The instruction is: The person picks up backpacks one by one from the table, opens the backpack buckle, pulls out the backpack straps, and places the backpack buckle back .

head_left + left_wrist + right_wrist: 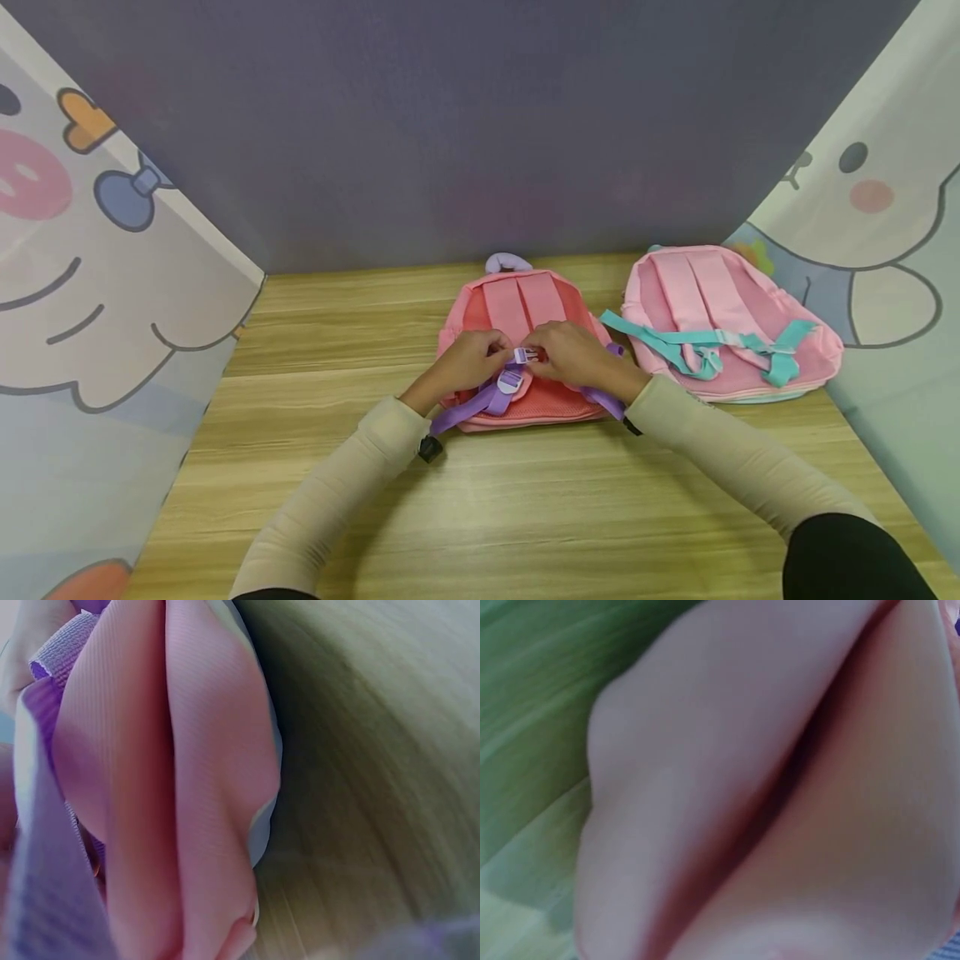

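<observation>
A coral-pink backpack [474,312] lies on the table with its straps facing up. Over its middle, both hands meet at a white side-release buckle [525,356], whose prongs show between the fingertips. My left hand [467,360] pinches the buckle's left end by a purple strap [468,408]. From the other side, my right hand [576,354] pinches the pronged end; its fingertips are partly hidden. Below them, a white strap adjuster [510,382] sits on the purple webbing. The left wrist view shows the backpack's side [217,750] and purple webbing [56,847]; pink fabric [682,750] fills the right wrist view.
A second, lighter pink backpack [731,287] with teal straps [675,337] lies to the right. Behind both stands a grey panel [465,125]. Cartoon-printed walls [900,250] flank the wooden table [510,517].
</observation>
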The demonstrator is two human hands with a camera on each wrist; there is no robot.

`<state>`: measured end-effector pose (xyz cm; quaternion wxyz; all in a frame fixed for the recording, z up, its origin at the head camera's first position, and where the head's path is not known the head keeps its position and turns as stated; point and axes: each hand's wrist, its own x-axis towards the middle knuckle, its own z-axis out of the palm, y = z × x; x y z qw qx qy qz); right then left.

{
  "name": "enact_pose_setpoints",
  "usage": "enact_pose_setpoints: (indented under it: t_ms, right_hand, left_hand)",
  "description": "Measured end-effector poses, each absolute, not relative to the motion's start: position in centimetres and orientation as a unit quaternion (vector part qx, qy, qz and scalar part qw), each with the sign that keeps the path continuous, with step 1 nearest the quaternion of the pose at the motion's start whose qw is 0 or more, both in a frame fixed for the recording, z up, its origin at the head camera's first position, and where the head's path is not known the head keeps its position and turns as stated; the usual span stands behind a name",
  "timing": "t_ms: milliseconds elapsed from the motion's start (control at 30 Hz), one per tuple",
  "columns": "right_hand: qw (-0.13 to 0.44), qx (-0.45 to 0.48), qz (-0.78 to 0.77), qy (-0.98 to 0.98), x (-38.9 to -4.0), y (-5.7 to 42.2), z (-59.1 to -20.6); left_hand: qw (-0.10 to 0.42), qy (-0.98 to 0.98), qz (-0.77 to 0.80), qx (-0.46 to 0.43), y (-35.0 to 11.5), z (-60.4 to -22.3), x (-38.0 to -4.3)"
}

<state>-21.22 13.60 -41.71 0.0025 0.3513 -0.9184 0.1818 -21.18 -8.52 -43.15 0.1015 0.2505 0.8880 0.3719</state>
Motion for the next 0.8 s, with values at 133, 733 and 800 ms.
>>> enact_pose_setpoints:
  t_ms: [133,733,800]
  right_hand:
    - [0.009,0.354,0.181,-0.918,-21.2,13.6,-41.7]
    - [0.005,0.344,0.181,-0.921,-21.1,13.6,-41.5]
    - [0.005,0.345,0.179,-0.921,-21.1,13.6,-41.6]
  left_hand:
    - [0.113,0.885,0.376,0.251,-8.7,-43.1,-21.1]
    - [0.117,0.888,0.371,0.246,-9.5,-43.0,-20.8]
    - [0.119,0.887,0.372,0.245,-9.5,-42.9,-20.8]
